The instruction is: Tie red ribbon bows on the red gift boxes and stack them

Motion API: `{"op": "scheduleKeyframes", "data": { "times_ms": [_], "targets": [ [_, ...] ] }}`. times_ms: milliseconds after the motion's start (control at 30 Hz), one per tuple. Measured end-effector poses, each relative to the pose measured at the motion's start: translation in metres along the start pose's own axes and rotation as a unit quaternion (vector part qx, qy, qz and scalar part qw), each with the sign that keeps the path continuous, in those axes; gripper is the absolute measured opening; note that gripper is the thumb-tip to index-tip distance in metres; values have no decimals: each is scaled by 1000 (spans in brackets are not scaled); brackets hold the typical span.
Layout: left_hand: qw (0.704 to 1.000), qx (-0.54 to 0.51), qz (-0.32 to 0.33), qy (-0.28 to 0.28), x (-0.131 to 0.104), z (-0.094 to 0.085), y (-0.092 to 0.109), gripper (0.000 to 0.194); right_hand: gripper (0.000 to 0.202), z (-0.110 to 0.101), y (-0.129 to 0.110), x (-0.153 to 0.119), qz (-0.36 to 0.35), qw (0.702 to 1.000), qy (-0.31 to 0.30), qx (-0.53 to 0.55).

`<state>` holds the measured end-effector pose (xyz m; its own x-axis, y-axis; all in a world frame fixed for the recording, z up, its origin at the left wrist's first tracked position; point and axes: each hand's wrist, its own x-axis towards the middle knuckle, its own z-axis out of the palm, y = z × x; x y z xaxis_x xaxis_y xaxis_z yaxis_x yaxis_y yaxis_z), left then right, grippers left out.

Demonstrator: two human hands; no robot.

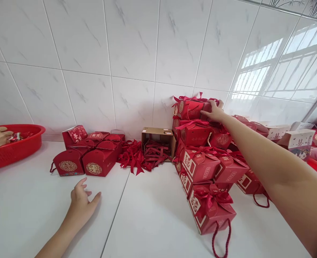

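Left hand [83,201] is half-open, empty; right hand [214,111] grips box [193,109] atop ribboned stack [201,169], one o'clock; eleven-o'clock boxes [98,159] yet unribboned.

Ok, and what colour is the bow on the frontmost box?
The bow is deep, shiny red; it shows best in the head view.

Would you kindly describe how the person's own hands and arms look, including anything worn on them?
The left hand and right hand are ungloved. No sleeve, watch or bracelet shows on either side. Nail details are too small to tell.
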<state>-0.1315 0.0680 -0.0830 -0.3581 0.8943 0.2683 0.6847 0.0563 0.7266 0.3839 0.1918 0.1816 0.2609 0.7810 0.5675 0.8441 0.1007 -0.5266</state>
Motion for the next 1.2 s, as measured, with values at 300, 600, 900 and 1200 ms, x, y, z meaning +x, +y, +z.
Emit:
{"op": "scheduleKeyframes", "data": {
  "times_ms": [300, 600, 900, 1200],
  "targets": [
    [1000, -1, 12, 2, 1, 2, -6, 79, 93, -18, -19, -17, 18, 1000, 10, -18],
    [1000, 10, 15, 4, -1, 2, -1, 79, 67, -68, -39, -184, -185, 972, 142, 5],
    [1000, 9, 14, 1, -2, 2, 0, 76, 55, 18, 16, -370, -82, 995, 10, -55],
    [1000, -2, 17, 2, -3, 1, 1, 77, 54, 46, 21, -383, -6, 1000, 14, -18]
  ]
}}
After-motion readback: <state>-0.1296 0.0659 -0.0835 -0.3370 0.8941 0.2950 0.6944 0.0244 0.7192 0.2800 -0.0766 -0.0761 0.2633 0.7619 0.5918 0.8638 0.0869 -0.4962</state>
